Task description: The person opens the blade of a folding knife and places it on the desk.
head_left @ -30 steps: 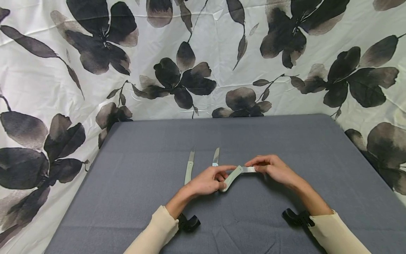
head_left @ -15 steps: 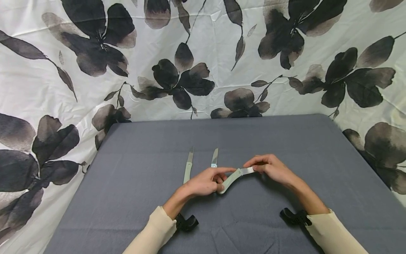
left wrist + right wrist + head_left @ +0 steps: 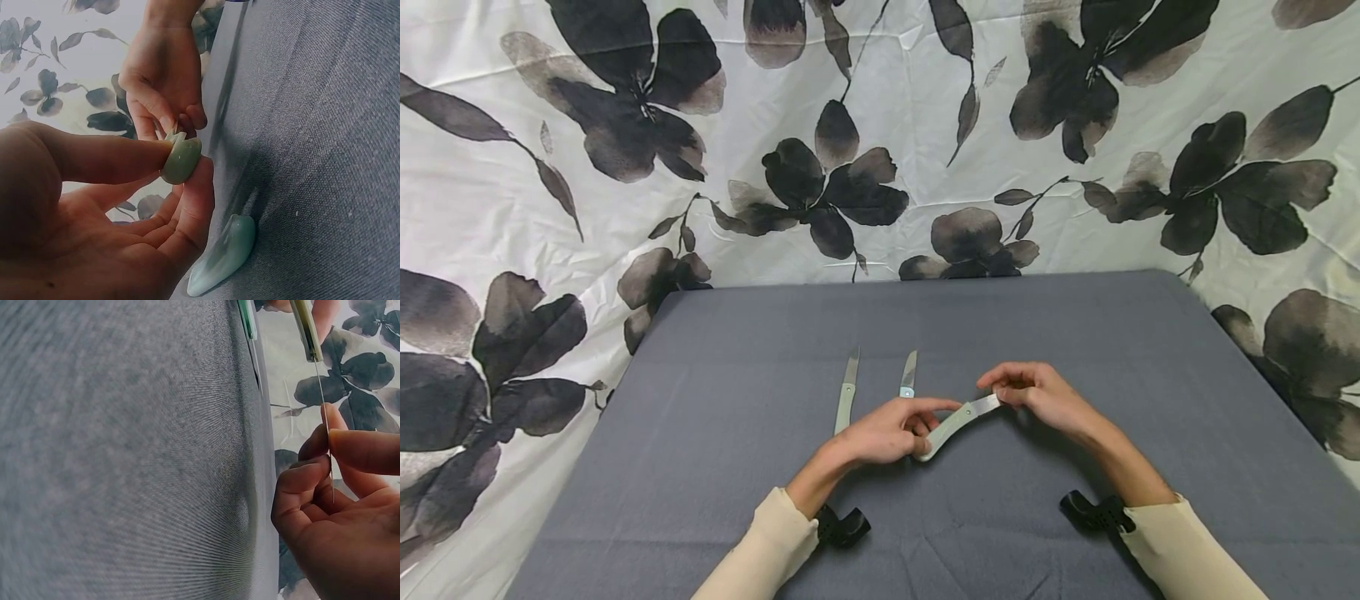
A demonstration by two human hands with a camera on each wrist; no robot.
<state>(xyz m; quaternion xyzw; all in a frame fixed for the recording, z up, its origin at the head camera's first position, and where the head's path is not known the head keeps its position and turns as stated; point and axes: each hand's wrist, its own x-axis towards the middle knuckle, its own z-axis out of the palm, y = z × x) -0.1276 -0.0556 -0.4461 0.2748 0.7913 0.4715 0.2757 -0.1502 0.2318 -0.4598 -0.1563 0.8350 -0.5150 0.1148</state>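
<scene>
A folding knife with a pale green handle (image 3: pixel 949 429) is held between both hands, above the table. The left hand (image 3: pixel 891 429) grips the handle, thumb near its butt end and index finger stretched along toward the pivot. In the left wrist view the handle's end (image 3: pixel 181 161) sits between thumb and fingers. The right hand (image 3: pixel 1037 392) pinches the flat of the blade (image 3: pixel 985 405) between thumb and fingers; the right wrist view shows the thin blade (image 3: pixel 324 394) edge-on. Blade and handle stand almost in line, with a slight bend at the pivot.
Two more knives lie unfolded on the grey table (image 3: pixel 700 483): one pale green knife (image 3: pixel 846 396) at left, and another knife (image 3: pixel 908 375) whose handle the left hand mostly hides. A floral cloth (image 3: pixel 880 167) hangs behind the table.
The held knife has straightened: its blade has swung from a clear angle nearly into line with the handle. The right fingers have shifted slightly on the blade.
</scene>
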